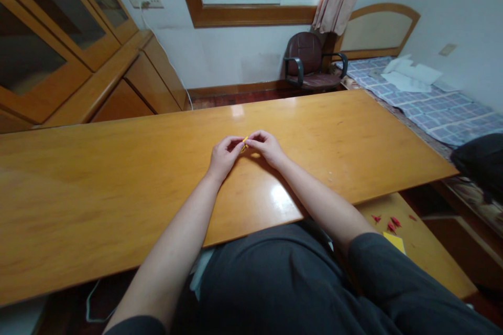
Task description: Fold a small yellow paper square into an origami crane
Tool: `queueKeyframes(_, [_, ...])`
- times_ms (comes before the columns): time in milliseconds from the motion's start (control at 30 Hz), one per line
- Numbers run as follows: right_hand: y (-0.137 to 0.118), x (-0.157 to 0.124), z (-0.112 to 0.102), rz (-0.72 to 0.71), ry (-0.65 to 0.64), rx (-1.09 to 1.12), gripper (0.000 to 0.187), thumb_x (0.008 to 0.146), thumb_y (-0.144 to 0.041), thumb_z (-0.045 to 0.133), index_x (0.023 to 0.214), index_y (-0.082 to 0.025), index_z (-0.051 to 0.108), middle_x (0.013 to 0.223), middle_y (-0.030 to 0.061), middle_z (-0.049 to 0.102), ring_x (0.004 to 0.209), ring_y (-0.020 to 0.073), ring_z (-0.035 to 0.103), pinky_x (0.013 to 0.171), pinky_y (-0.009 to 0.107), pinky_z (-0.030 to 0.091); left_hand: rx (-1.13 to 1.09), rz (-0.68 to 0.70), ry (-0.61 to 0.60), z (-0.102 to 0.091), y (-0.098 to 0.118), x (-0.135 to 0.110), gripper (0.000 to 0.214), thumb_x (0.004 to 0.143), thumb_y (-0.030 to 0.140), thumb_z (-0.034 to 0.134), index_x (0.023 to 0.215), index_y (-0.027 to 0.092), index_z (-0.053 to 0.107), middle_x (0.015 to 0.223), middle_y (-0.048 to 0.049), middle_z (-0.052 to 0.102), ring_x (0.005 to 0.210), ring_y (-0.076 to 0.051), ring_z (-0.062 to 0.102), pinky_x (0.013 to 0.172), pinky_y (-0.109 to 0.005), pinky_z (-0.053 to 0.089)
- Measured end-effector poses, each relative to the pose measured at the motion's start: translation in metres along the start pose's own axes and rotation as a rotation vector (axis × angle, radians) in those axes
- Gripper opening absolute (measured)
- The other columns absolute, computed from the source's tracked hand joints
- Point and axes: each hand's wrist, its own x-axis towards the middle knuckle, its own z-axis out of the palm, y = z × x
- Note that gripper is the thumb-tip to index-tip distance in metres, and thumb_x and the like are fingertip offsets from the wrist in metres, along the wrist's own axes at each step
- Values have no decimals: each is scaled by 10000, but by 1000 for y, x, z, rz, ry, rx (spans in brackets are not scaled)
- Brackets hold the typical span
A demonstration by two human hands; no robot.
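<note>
A small yellow piece of paper (244, 143) sits pinched between both my hands over the middle of the long wooden table (118, 177). My left hand (225, 155) has its fingers curled, with fingertips closed on the paper's left side. From the right, my right hand (267, 147) grips the same paper with bent fingers. Both hands rest on or just above the tabletop. Most of the paper is hidden by my fingers.
A low wooden stool or side table (428, 251) at my right carries small red folded pieces (389, 222) and a yellow sheet (395, 241). A brown office chair (310, 65), a bed (440, 104) and a wooden cabinet (58, 46) stand beyond the table.
</note>
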Motion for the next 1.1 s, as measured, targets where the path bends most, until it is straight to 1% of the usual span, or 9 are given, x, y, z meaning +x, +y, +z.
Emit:
queueKeyframes(133, [0, -1, 0, -9, 10, -5, 318, 646, -399, 841, 770, -185, 642, 751, -17, 677, 722, 123, 596, 740, 264, 475, 26, 12, 2, -1, -1, 0, 272, 853, 436, 684, 979, 202, 735, 954, -64, 753, 866, -200, 705, 833, -335, 558])
queueKeyframes(333, [0, -2, 0, 4, 18, 1, 342, 643, -412, 839, 792, -187, 628, 753, -17, 672, 714, 124, 596, 720, 262, 479, 48, 41, 6, -3, 5, 1, 246, 857, 431, 680, 943, 209, 741, 923, -53, 741, 855, -190, 692, 829, -328, 544])
queueKeyframes(500, [4, 0, -2, -5, 13, 30, 417, 648, -405, 841, 931, -200, 615, 775, -26, 655, 721, 122, 604, 729, 268, 485, 41, 43, 6, -3, 5, 1, 227, 856, 410, 683, 932, 203, 737, 903, -46, 733, 832, -176, 684, 809, -302, 533])
queueKeyframes(600, [5, 1, -3, -14, -2, 31, 434, 660, -404, 833, 969, -203, 603, 766, -26, 654, 714, 122, 604, 721, 270, 485, 19, 32, 6, -2, 0, 1, 232, 851, 412, 685, 927, 197, 733, 899, -47, 728, 832, -175, 681, 803, -300, 532])
queueKeyframes(800, [5, 2, -2, -31, 14, 29, 418, 642, -399, 835, 927, -193, 611, 766, -24, 656, 704, 120, 607, 722, 274, 490, -45, -4, 10, 0, -6, 1, 244, 832, 424, 696, 895, 190, 724, 887, -50, 723, 833, -177, 676, 805, -298, 530])
queueKeyframes(1000, [4, 1, -2, -36, 32, -12, 408, 635, -419, 834, 886, -195, 603, 754, -30, 633, 703, 117, 590, 710, 269, 480, -73, -1, 7, 0, -2, 1, 227, 816, 414, 712, 854, 190, 716, 866, -44, 710, 822, -175, 668, 803, -300, 529])
queueKeyframes(1100, [3, 1, -1, -37, 43, -30, 425, 624, -442, 832, 881, -197, 598, 756, -29, 626, 707, 119, 582, 704, 269, 477, -78, -7, 7, -1, 0, 1, 230, 814, 410, 714, 872, 188, 713, 876, -44, 710, 837, -177, 669, 812, -302, 529])
